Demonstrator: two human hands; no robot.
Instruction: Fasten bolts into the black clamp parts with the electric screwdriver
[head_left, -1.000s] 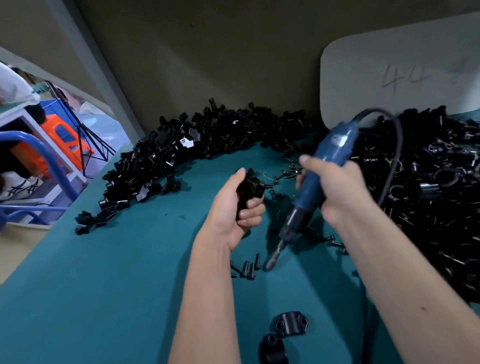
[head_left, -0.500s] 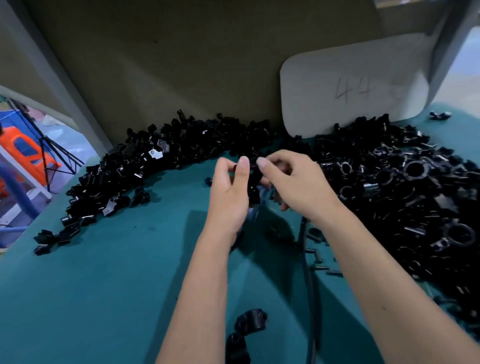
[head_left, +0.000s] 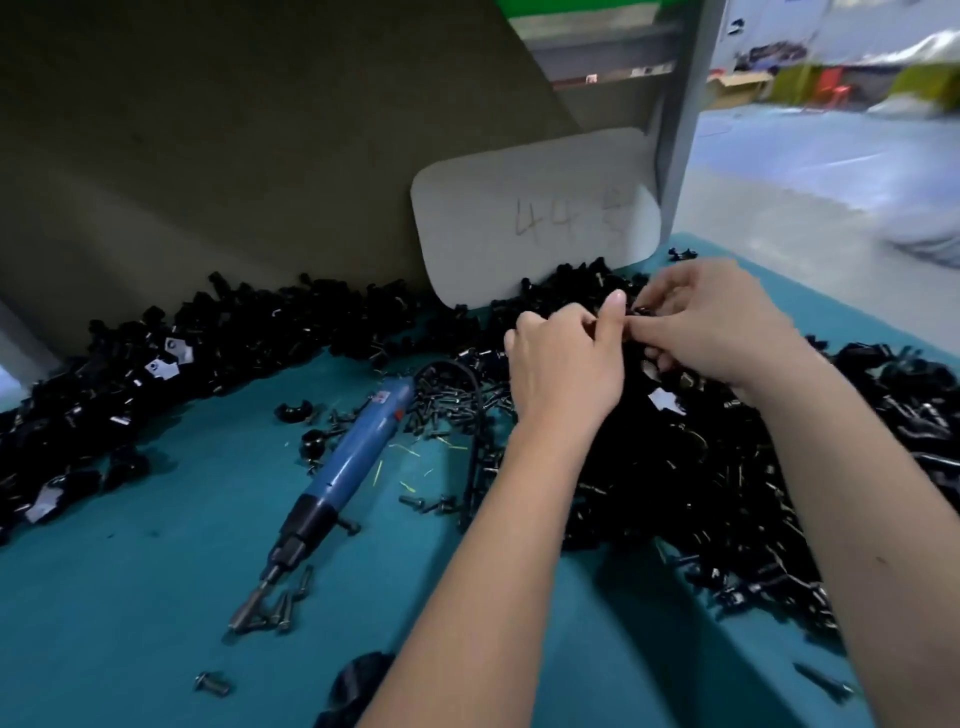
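Screwdriver: the electric screwdriver (head_left: 347, 480) now lies flat on the teal bench (head_left: 130, 613), out of both hands. A second ago the right hand held it upright; half a second ago it was already put down.
Screwdriver bit: points toward the near-left, resting among a few loose bolts (head_left: 284, 605) at its tip.
Cord: the black cord (head_left: 470, 415) loops off the screwdriver's far end and runs down between the tool and the left forearm.
Left hand: the left hand (head_left: 563, 371) sits right of the screwdriver and beyond it, over the heap; fingers curled, thumb up, grip closed on a small black piece I cannot make out clearly.
Right hand: the right hand (head_left: 714, 327), further right of the screwdriver again, meets the left fingertip to fingertip; its grip pinches something small and dark at that meeting point, probably a bolt, too blurred to be sure.
Clamp parts: the black clamp parts (head_left: 701, 467) are heaped right of the screwdriver under both hands; a second bank (head_left: 156, 358) curves along the back wall, left of and beyond the tool.
White card: the white card (head_left: 530, 213) marked 44 leans against the wall beyond the screwdriver.
Meaning: I judge this a hand-start, a bolt being seated in a part before driving. The tool must be picked up again before anything is fastened.
Risk: the small piece could drop into the black heap and be lost.
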